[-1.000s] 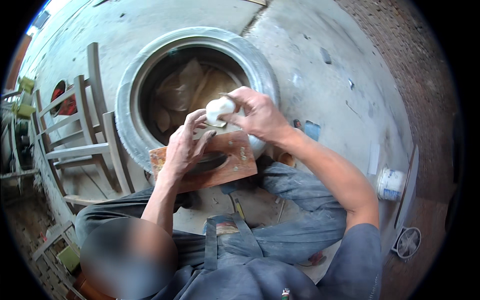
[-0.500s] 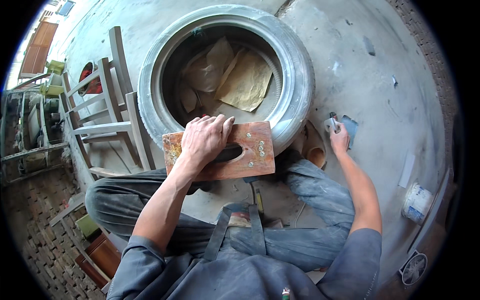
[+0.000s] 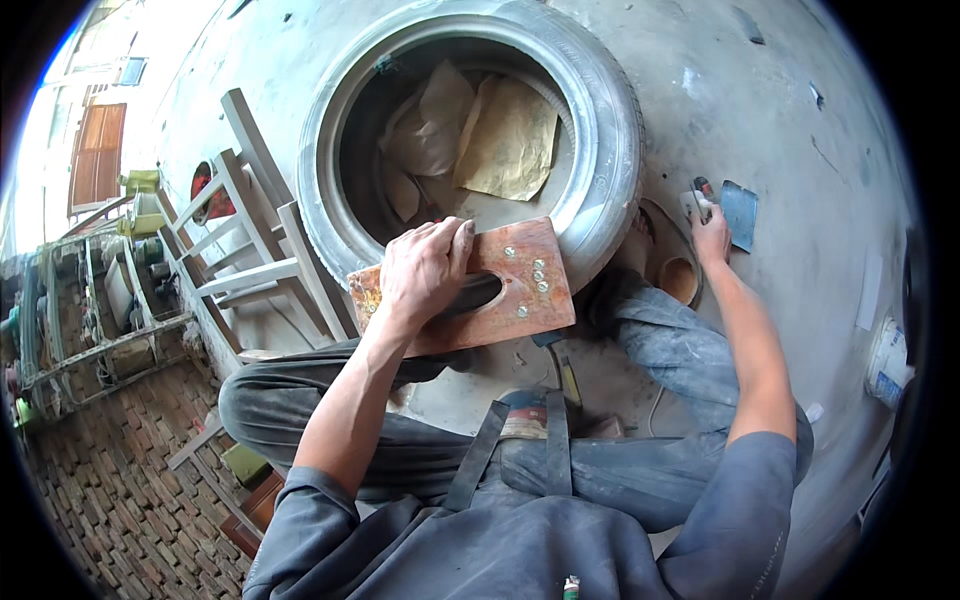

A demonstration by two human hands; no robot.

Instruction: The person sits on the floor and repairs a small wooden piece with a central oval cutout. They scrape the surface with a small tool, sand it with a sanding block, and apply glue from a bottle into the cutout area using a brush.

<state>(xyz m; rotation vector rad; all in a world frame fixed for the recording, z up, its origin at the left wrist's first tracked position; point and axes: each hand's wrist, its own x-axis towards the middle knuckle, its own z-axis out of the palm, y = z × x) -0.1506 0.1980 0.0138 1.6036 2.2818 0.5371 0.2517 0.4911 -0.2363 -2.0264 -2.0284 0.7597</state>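
Dusty floor | wooden board gripped by left hand, tire's 6 o'clock | small pale thing pinched by right hand, 4 o'clock | board's in hand, work looks unfinished tbh

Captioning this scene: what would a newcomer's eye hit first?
Probably the big grey tire, lying flat at top centre with a yellowish sheet inside it. Next, just below it, the left hand gripping a reddish-brown board with an oval hole. Then the grey wooden frame left of the tire.
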